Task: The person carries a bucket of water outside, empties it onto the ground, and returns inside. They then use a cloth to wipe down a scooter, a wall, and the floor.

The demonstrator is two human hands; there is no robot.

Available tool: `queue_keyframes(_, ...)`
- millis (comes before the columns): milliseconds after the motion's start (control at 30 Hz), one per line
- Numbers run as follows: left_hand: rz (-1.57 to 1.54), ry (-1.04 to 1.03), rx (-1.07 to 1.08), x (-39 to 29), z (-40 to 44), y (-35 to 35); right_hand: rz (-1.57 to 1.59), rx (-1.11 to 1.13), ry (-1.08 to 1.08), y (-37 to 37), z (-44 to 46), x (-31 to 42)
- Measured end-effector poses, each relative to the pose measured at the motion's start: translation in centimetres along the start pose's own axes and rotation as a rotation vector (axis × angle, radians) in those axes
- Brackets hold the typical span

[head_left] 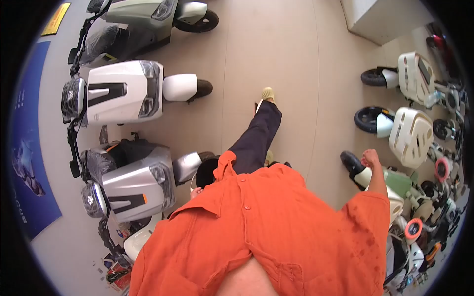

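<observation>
Low on the left, my left hand [196, 192] shows only its curled fingers at the pale rim or handle of a dark round bucket [206, 173]. Part of that bucket is covered by my orange shirt [247, 212]. Out to the right, my right hand [369, 158] is closed in a loose fist, and nothing shows in it. It appears above the front wheel [351, 163] of a pale green scooter, with no visible grip on it. One leg in dark trousers [256, 138] is stretched forward, a light yellow shoe [268, 93] on its foot.
On the left stand a white scooter [126, 93], a silver scooter [138, 187] and a grey-green scooter [140, 19], front wheels toward the aisle. Smaller two-wheelers with cream front baskets [411, 137] line the right. A white pillar [385, 19] rises at the upper right. Beige tiles [269, 44] lie ahead.
</observation>
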State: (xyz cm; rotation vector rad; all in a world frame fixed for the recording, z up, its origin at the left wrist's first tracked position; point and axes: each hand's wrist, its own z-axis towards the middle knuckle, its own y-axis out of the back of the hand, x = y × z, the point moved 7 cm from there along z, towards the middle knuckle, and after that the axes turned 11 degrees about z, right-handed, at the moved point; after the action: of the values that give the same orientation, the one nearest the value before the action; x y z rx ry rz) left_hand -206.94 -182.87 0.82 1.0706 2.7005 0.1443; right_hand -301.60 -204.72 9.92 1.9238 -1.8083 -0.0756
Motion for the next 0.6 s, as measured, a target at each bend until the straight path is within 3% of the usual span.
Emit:
queue_keyframes(67, -0.036, 0.096, 0.030, -0.4, 1.4, -3.7, -0.113, -0.042, -0.096, 1.4, -0.3, 4.9)
queue_keyframes(233, 0.042, -0.043, 0.131, -5.6, -2.7, -18.9, -0.113, -0.068, -0.135, 6.1, 1.8, 18.2)
queue_keyframes(300, -0.049, -0.046, 0.113, -8.6, -5.2, -25.1, -0.108, -0.102, -0.006, 7.1, 3.0, 25.3)
queue_keyframes(367, -0.037, 0.080, 0.001, -12.1, -12.8, -32.3, -0.129, -0.028, 0.203, 8.7, 8.6, 29.3)
queue_keyframes(400, -0.031, -0.132, 0.031, -14.6, -15.5, -35.7, -0.095, -0.052, 0.217, 8.1, 6.9, 33.1)
queue_keyframes(433, -0.008, -0.100, 0.025, -16.6, -18.2, -39.0, -0.066, -0.078, 0.234, 7.5, 4.6, 37.9)
queue_keyframes(533, -0.045, -0.165, 0.091, -20.9, -18.2, -45.6, 0.131, 0.056, 0.124, 8.7, 11.3, 42.1)
queue_keyframes(600, -0.039, -0.201, 0.039, -23.6, -20.0, -50.8, -0.068, -0.017, 0.066, 9.4, 11.1, 47.2)
